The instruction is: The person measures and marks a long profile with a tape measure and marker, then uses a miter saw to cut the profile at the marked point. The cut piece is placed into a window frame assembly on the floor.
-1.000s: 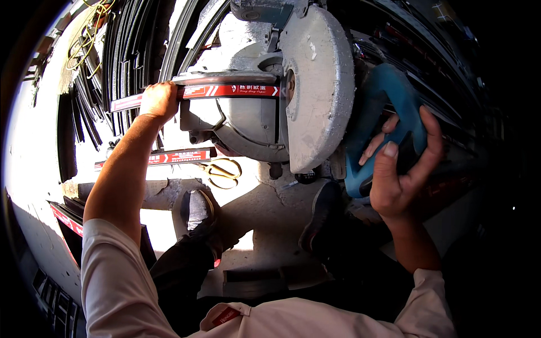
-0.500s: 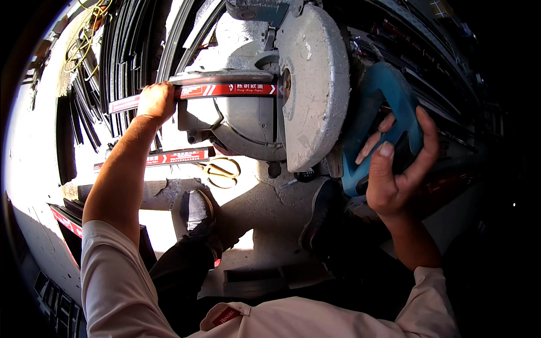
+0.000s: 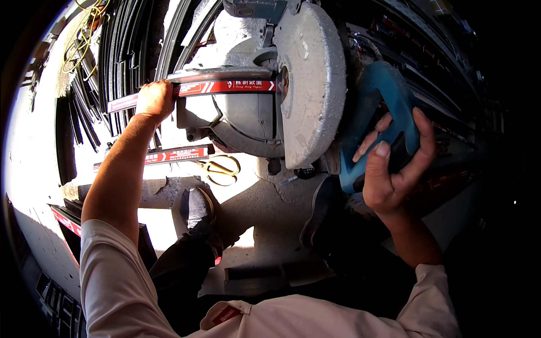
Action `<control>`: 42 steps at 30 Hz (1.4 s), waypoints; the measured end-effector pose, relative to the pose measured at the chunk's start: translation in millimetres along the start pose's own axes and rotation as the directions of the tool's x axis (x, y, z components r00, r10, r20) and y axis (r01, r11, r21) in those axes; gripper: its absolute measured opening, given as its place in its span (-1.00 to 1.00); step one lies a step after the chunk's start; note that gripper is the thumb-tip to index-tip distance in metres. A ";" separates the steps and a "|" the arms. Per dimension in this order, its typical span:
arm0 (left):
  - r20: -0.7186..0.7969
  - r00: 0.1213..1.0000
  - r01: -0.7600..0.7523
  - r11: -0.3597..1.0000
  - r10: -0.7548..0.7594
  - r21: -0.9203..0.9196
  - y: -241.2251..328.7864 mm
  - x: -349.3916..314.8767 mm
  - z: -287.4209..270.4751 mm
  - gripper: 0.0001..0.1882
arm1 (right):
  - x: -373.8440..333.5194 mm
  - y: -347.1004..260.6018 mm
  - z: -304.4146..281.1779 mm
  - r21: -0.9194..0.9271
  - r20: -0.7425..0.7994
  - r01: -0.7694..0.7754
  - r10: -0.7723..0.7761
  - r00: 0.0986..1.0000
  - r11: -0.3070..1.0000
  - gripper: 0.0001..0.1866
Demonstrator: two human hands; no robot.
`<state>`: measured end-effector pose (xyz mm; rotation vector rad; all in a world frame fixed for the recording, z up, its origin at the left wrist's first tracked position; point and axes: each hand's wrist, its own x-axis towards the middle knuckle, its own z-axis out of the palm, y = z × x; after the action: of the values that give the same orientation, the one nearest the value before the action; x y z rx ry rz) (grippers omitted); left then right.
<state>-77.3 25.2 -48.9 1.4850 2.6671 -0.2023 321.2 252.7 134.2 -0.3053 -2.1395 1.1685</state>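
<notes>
A miter saw with a dusty pale blade guard stands in front of me, its round base below. My left hand is closed on a long dark strip with a red printed band, which lies across the saw base and runs up to the guard. At right, my right hand is wrapped round the saw's blue loop handle, thumb on the near side and fingers through the opening. The blade itself is hidden by the guard.
Below the base lie a second red-banded strip and scissors. Bundles of black strips lie at the far left, with a yellow cord. More strips fill the dark right side. My shoes are close to the saw.
The guard, handle and my right hand have shifted slightly to the left and up. My left hand keeps its hold on the strip.
</notes>
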 end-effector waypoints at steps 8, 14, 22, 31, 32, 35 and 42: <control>0.000 1.000 0.001 1.000 -0.001 -0.011 0.0 -0.7 -0.6 -0.87 | -5.9 4.9 -0.4 -0.007 0.018 0.027 -0.027 0.999 1.000 -0.27; 0.023 1.000 0.013 1.000 -0.013 -0.009 0.4 -0.1 -1.8 -0.87 | -10.2 8.4 0.5 -0.010 0.025 0.061 -0.061 0.998 0.998 -0.27; -0.004 1.000 -0.005 1.000 0.005 -0.003 -0.1 -0.9 -1.9 -0.87 | -18.7 12.5 2.7 -0.011 0.026 0.075 -0.074 0.997 0.997 -0.27; -0.007 1.000 -0.006 1.000 0.006 -0.009 -1.3 0.0 -0.7 -0.86 | -23.0 16.1 3.0 -0.039 0.038 0.108 -0.107 0.994 0.993 -0.31; -0.003 1.000 0.000 1.000 0.000 -0.013 -0.9 0.2 -0.6 -0.86 | -23.5 16.2 3.3 -0.040 0.039 0.109 -0.107 0.993 0.993 -0.31; 0.003 1.000 0.006 1.000 -0.006 -0.004 -0.8 0.7 -0.6 -0.85 | -25.2 16.9 3.4 -0.040 0.042 0.107 -0.105 0.994 0.993 -0.31; 0.040 0.999 0.032 0.999 -0.033 0.027 1.9 1.7 -2.4 -0.85 | -28.1 19.0 4.0 -0.026 0.057 0.118 -0.117 0.992 0.993 -0.31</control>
<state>-76.6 27.9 -46.9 1.4300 2.6681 -0.2674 337.5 247.1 104.6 -0.1589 -2.1927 1.0914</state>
